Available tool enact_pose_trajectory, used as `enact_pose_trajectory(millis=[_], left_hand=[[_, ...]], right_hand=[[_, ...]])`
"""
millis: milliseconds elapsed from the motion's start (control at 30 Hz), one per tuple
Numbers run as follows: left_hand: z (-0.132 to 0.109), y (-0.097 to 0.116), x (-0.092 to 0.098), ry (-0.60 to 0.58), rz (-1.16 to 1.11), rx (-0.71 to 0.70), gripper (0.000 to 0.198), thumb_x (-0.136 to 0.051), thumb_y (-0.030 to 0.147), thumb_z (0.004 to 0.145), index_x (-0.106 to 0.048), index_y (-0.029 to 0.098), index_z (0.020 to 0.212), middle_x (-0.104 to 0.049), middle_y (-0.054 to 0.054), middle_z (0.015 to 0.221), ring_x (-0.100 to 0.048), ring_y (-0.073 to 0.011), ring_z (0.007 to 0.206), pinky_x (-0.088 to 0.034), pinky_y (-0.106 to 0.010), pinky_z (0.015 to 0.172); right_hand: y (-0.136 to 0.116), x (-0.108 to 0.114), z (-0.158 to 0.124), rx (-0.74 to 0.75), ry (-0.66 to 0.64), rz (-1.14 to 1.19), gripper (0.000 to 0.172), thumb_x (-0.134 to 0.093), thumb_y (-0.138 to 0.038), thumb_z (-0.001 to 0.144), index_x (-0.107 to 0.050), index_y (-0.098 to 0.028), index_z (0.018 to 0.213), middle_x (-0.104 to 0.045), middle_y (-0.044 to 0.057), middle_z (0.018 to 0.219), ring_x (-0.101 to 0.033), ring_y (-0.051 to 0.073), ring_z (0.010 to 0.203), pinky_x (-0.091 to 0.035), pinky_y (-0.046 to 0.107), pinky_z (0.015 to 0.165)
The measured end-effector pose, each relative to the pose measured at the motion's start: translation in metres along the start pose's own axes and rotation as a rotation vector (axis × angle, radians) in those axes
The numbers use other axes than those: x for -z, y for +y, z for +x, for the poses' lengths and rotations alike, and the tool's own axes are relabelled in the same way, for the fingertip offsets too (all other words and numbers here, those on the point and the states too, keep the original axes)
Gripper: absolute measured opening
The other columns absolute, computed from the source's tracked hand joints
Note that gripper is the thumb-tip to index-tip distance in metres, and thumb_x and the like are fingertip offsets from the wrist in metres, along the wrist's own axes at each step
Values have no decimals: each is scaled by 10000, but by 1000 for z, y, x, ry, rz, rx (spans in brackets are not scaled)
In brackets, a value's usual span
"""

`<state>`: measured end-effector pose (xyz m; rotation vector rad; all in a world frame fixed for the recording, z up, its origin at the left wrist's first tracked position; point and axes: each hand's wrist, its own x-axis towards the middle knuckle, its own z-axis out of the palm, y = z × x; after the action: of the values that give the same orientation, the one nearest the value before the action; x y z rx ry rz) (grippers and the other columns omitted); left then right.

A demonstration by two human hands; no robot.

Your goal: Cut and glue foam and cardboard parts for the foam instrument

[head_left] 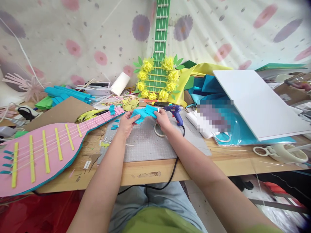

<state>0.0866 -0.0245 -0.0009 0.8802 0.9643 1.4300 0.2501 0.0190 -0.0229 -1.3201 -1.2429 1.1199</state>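
Note:
Both hands meet over a grey cutting mat (148, 145) at the middle of the wooden table. My left hand (125, 123) pinches the left end of a folded piece of teal paper (145, 113). My right hand (162, 119) grips the paper's right end, fingers closed, with a small white stick showing at its fingertips. A blue glue gun (175, 111) lies just right of my right hand, its black cord running down off the table edge. A roll of tape (158, 130) lies beneath my right wrist.
A pink paper guitar (46, 149) with yellow strips lies at the left. A green guitar (159, 55) ringed with yellow paper flowers leans upright at the back. A white board (257, 103) rests on teal sheets at the right, white scissors (282, 152) near the front edge.

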Motion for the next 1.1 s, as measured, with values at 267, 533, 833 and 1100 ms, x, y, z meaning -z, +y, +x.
enact_pose_trajectory(millis=[267, 533, 833, 1100], left_hand=[[6, -3, 1, 235, -63, -136, 377, -787, 250, 455, -608, 172, 778, -621, 44, 674, -517, -42, 500, -385, -149, 449], [9, -9, 3, 294, -51, -168, 371, -751, 257, 505, -602, 173, 834, -646, 14, 705, -582, -93, 592, -480, -201, 539], [7, -11, 2, 266, 40, -149, 430, -721, 256, 537, -590, 187, 941, -639, 6, 771, -583, -93, 607, -479, -212, 567], [7, -11, 3, 252, 68, -147, 494, -719, 252, 534, -596, 220, 1011, -622, 12, 786, -553, -79, 589, -449, -192, 547]], right_hand=[[-7, -5, -15, 105, -89, -575, 229, -381, -181, 807, -434, -171, 1030, -606, 32, 762, -570, 183, 713, -415, 300, 664], [-32, 7, -27, 241, -254, -850, 236, -492, -238, 785, -537, -179, 1008, -653, 71, 1002, -607, 182, 907, -436, 302, 797], [-34, 39, -51, 132, -223, -1290, 372, -628, -361, 735, -530, -95, 975, -563, 257, 1043, -557, 337, 981, -416, 428, 797], [-24, 54, -35, 61, -187, -924, 185, -658, -298, 654, -540, -157, 671, -610, 118, 705, -578, 249, 743, -432, 349, 660]])
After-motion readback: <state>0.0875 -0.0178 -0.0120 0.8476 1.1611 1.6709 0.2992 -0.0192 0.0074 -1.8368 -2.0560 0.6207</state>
